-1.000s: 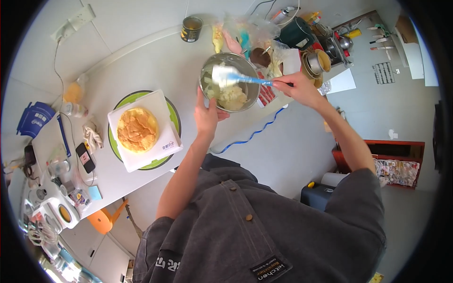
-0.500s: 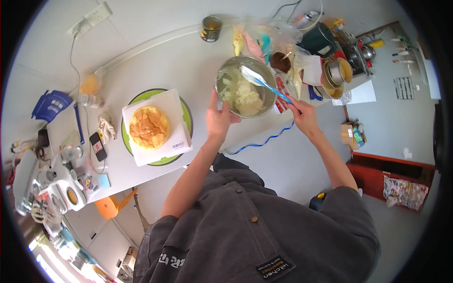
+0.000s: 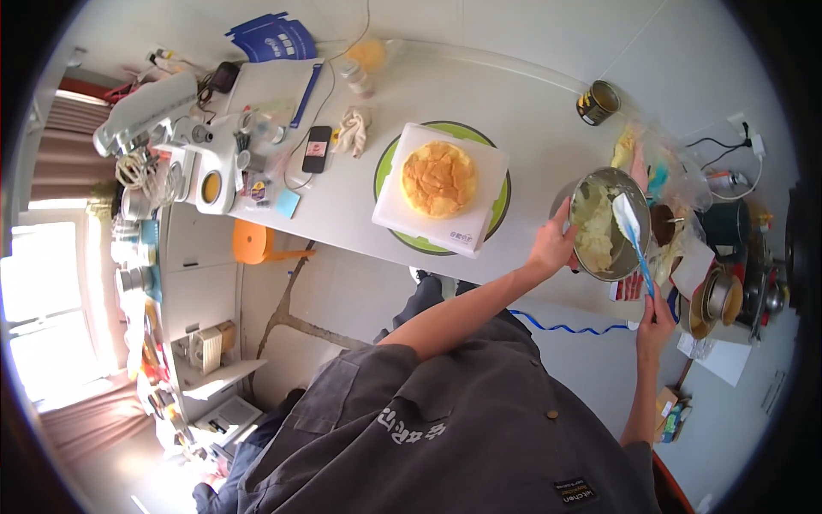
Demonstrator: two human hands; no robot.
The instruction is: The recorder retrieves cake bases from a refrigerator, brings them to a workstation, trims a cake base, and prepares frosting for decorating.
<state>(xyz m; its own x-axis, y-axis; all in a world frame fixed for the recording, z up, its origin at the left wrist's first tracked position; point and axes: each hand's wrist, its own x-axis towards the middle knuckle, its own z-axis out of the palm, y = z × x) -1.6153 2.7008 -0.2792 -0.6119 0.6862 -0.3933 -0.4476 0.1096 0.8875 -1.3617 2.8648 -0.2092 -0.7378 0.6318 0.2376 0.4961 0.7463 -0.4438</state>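
My left hand [image 3: 552, 244] is closed on the near left side of a metal mixing bowl [image 3: 588, 270], which tilts toward me over the right part of the table. Pale, lumpy cream [image 3: 592, 231] clings to its bottom and wall. In my right hand [image 3: 655, 319] is the blue handle of a spatula [image 3: 632, 227], its white blade coated with cream and above the bowl. Left of the bowl, a round golden-brown sponge cake [image 3: 438, 178] rests on a white square board [image 3: 396, 210], set on a round green-rimmed turntable [image 3: 501, 201].
Filled piping bags [image 3: 628, 144], a dark tin [image 3: 598, 103] and stacked cake pans [image 3: 719, 295] crowd the right end. A phone [image 3: 316, 149], a cloth [image 3: 352, 131] and a white stand mixer [image 3: 210, 176] are to the left. An orange stool [image 3: 251, 242] stands below the table edge.
The view has swung left, so the cake now appears near the middle and the bowl farther right. Both hands keep their hold on bowl and spatula.
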